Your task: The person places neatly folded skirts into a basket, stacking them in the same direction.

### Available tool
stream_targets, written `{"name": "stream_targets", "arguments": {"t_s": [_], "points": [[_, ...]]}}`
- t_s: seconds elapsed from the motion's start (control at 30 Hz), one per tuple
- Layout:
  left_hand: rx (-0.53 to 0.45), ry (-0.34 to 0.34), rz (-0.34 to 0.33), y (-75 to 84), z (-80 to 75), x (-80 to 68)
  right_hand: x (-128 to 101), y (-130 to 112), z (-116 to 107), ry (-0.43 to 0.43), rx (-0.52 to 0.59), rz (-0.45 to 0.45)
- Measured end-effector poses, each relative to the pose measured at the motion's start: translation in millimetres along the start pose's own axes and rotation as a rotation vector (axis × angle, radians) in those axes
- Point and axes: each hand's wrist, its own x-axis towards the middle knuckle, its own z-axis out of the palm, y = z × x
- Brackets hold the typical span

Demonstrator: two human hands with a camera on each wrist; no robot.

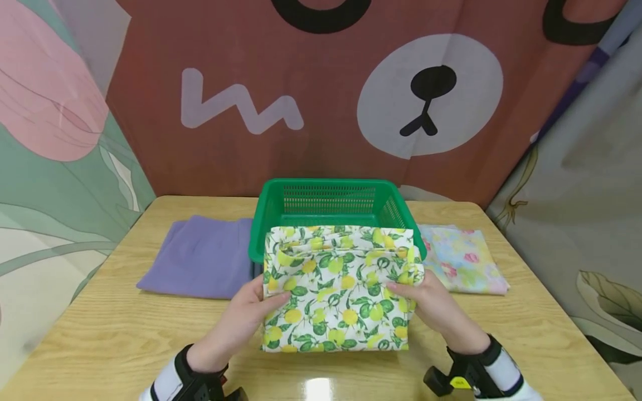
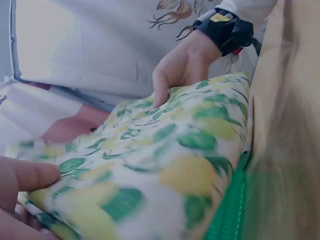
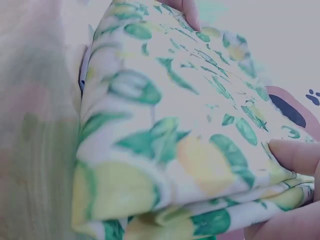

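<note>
Both hands hold a folded cloth [image 1: 341,295] with a lemon and green-leaf print, its layers showing along the far edge in the head view. My left hand [image 1: 253,306] grips its left side, thumb on top and fingers underneath. On the opposite side my right hand [image 1: 431,303] pinches it the same way, the thumb lying on the print. The cloth overlaps the near side of a green plastic basket [image 1: 267,209]. In the right wrist view the cloth's folded layers [image 3: 250,200] lie between thumb and fingers.
A folded purple cloth [image 1: 200,259] lies on the wooden table [image 1: 100,334] left of the basket. Right of it is a folded pastel floral cloth [image 1: 466,262]. Behind the table hangs a brown curtain [image 1: 241,161] with a bear face.
</note>
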Motion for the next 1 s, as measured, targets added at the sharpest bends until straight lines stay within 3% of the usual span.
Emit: {"name": "stream_targets", "arguments": {"t_s": [0.1,0.23,0.47,0.6,0.83,1.0], "points": [[0.095,0.045,0.02,7.7,-2.3,4.5,6.5,-6.6,3.8,0.093,-0.117,-0.016],[0.211,0.169,0.026,19.0,-3.4,13.4,16.4,-17.1,7.7,0.187,-0.215,-0.055],[0.33,0.344,0.088,39.1,-7.0,35.4,38.5,-31.4,11.5,0.302,-0.237,-0.148],[0.347,0.38,0.142,47.6,-11.0,46.5,51.3,-39.6,13.6,0.377,-0.283,-0.13],[0.395,0.42,0.203,52.9,-18.4,66.2,78.2,-52.0,12.1,0.409,-0.255,-0.165],[0.424,0.409,0.166,46.4,-25.9,85.5,91.8,-45.0,1.9,0.415,-0.282,-0.134]]}}
